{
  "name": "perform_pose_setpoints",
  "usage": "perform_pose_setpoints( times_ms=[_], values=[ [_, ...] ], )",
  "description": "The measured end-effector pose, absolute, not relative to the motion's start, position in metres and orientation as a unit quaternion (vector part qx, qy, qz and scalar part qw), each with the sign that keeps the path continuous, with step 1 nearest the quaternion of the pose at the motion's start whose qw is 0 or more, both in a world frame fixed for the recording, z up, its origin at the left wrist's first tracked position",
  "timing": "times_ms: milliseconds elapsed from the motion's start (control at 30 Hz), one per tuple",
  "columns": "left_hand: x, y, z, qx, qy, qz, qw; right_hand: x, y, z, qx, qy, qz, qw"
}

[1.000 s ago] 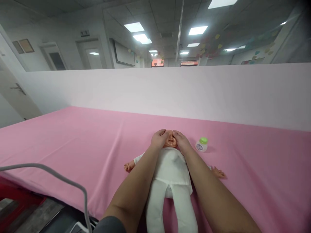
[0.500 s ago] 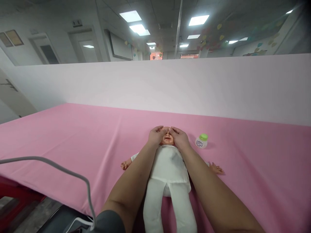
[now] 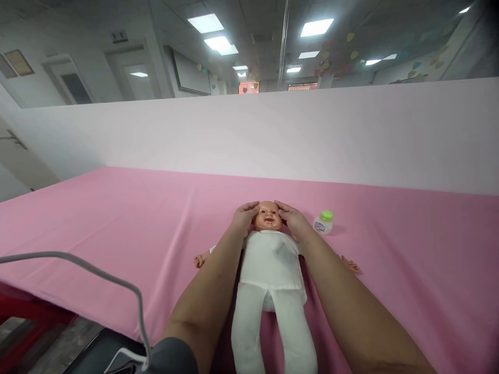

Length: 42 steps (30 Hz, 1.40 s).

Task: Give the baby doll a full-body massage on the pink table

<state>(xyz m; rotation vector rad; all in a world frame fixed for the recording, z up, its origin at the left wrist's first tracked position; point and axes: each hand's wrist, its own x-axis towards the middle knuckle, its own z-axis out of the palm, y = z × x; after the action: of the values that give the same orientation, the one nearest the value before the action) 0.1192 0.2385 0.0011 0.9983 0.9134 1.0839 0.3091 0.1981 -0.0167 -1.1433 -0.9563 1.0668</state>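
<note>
On its back on a pink cloth (image 3: 128,218) lies a baby doll (image 3: 272,257) in a white top and white trousers, its head at the far end. My left hand (image 3: 245,214) rests along the left side of the doll's head, fingers stretched out and open. On the right side of the head, my right hand (image 3: 293,217) lies the same way, fingers extended and open. The doll's face shows between both hands. Its arms spread out sideways, partly hidden behind my forearms.
A small clear bottle with a green cap (image 3: 323,222) stands right of the doll's head. A white wall (image 3: 249,137) with glass above borders the far edge. A grey cable (image 3: 89,267) arcs in at lower left, above a red stool (image 3: 35,317).
Both hands have slid outward from the middle of the doll's forehead and eyes to the sides of its head, uncovering the face. The view has shifted slightly.
</note>
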Motion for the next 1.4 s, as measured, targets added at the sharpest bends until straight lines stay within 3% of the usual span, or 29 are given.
perform_pose_setpoints(
  times_ms=[367,667,1033,1300,1400],
  values=[
    [0.117,0.246,-0.001,0.565,0.379,0.45,0.578,0.308,0.195,-0.008,-0.506,-0.482,0.399,0.594],
    [0.13,0.247,-0.002,0.541,0.437,0.476,0.538,0.301,0.209,-0.019,-0.529,-0.473,0.353,0.609],
    [0.117,0.247,-0.002,0.465,0.366,0.451,0.668,0.308,0.197,-0.013,-0.503,-0.44,0.452,0.591],
    [0.113,0.248,-0.007,0.482,0.332,0.438,0.683,0.312,0.19,-0.008,-0.478,-0.437,0.498,0.577],
    [0.117,0.248,-0.009,0.521,0.351,0.457,0.629,0.311,0.192,-0.007,-0.484,-0.458,0.467,0.582]
  ],
)
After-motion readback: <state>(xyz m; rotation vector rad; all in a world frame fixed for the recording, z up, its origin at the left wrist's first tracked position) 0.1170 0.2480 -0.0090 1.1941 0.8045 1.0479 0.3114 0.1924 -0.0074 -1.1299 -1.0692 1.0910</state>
